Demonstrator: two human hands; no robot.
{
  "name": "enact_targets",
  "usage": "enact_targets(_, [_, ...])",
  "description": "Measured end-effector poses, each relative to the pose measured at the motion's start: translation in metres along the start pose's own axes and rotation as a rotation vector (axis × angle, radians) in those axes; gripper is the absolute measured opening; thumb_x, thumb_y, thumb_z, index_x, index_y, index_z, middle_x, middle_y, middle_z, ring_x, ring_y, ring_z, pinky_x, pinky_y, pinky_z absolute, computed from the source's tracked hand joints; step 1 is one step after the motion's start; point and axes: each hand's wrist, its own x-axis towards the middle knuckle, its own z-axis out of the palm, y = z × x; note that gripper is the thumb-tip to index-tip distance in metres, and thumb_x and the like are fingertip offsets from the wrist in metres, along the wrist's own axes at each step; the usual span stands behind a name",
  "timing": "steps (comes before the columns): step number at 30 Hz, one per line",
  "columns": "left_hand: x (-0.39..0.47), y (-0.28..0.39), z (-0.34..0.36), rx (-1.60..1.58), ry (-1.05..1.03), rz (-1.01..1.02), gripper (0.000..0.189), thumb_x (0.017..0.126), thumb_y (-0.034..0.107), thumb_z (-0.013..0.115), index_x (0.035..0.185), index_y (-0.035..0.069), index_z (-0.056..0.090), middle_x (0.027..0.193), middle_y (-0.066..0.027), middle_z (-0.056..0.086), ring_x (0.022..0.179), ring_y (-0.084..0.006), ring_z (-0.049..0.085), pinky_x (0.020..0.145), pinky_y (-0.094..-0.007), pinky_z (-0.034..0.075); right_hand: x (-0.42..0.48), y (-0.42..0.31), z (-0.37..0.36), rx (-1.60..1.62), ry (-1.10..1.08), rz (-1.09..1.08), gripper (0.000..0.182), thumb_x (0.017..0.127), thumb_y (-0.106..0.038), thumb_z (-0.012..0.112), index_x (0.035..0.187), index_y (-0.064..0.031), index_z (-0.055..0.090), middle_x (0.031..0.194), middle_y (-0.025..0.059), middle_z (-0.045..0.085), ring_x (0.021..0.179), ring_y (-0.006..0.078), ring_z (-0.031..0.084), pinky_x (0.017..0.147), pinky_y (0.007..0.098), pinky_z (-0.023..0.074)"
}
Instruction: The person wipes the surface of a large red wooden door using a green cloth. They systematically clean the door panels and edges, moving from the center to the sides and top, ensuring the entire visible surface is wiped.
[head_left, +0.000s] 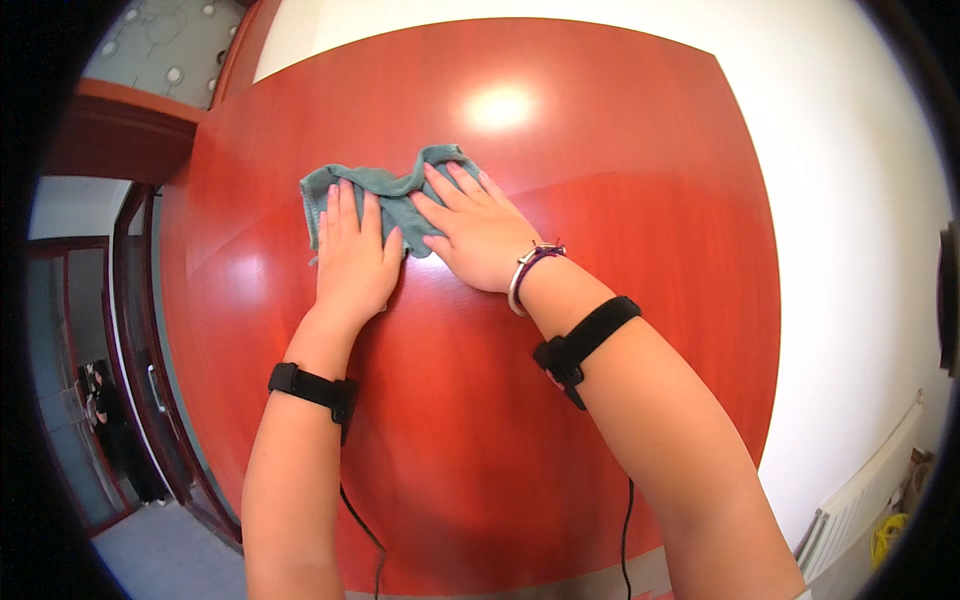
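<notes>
A grey-green cloth (390, 183) lies bunched against a glossy red-brown wooden panel (465, 420), its upper edge folded over. My left hand (356, 259) holds the cloth's left part flat to the panel, fingers pointing up. On the cloth's right part rests my right hand (480, 229), fingers spread and angled up to the left. Both palms face the panel, so the cloth beneath them is hidden. A bracelet (517, 281) circles my right wrist. Black straps (311, 390) are fastened around both forearms.
White wall (817, 247) borders the panel on the right. A white radiator (862, 487) and a yellow coiled item (889, 538) sit at lower right. Leftward are a glass door (146, 360) and a person (112, 427) in dark clothes. Dark cords (628, 540) hang below my arms.
</notes>
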Motion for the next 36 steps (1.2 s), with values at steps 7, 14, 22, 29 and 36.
enact_targets(7, [0.045,0.121,0.026,-0.042,0.025,0.096,0.058,0.092,0.029,0.046,0.139,-0.002,0.031,0.148,-0.0255,0.019,0.140,-0.0360,0.013,0.113,-0.0467,0.013,-0.058,0.109,-0.038,-0.054,-0.002,0.086,0.049,0.095,-0.033,0.042,0.139,-0.0113,0.037,0.152,0.0130,0.019,0.141,0.0306,0.014,0.114,0.0421,0.0128])
enact_targets(14, [0.070,0.238,0.053,-0.054,0.113,0.240,0.061,0.092,0.035,0.048,0.139,0.001,0.033,0.146,-0.0250,0.024,0.138,-0.0364,0.020,0.112,-0.0469,0.018,-0.140,0.205,-0.073,-0.107,0.026,0.216,0.052,0.094,-0.034,0.043,0.141,-0.0148,0.034,0.152,0.0116,0.020,0.141,0.0287,0.017,0.114,0.0428,0.0135])
enact_targets(22, [0.096,0.324,0.072,-0.120,0.175,0.326,0.061,0.091,0.039,0.048,0.140,0.006,0.034,0.146,-0.0226,0.026,0.137,-0.0344,0.022,0.111,-0.0462,0.020,-0.193,0.282,-0.105,-0.116,0.031,0.360,0.054,0.094,-0.033,0.043,0.143,-0.0147,0.031,0.152,0.0134,0.019,0.140,0.0320,0.016,0.113,0.0437,0.0140])
enact_targets(29, [0.079,0.397,0.088,-0.282,0.220,0.426,0.060,0.084,0.036,0.058,0.133,0.004,0.045,0.142,-0.0213,0.034,0.133,-0.0330,0.030,0.110,-0.0459,0.023,-0.267,0.322,-0.111,-0.042,0.089,0.417,0.052,0.093,-0.025,0.046,0.142,-0.0102,0.033,0.150,0.0204,0.020,0.138,0.0358,0.019,0.112,0.0429,0.0202])
enact_targets(36, [-0.004,0.438,0.084,-0.521,0.053,0.507,0.061,0.079,0.030,0.065,0.130,0.003,0.047,0.141,-0.0185,0.036,0.133,-0.0321,0.031,0.110,-0.0442,0.023,-0.371,0.258,-0.100,0.102,0.050,0.524,0.054,0.089,-0.010,0.050,0.138,0.0039,0.030,0.145,0.0285,0.022,0.133,0.0431,0.025,0.110,0.0411,0.0244])
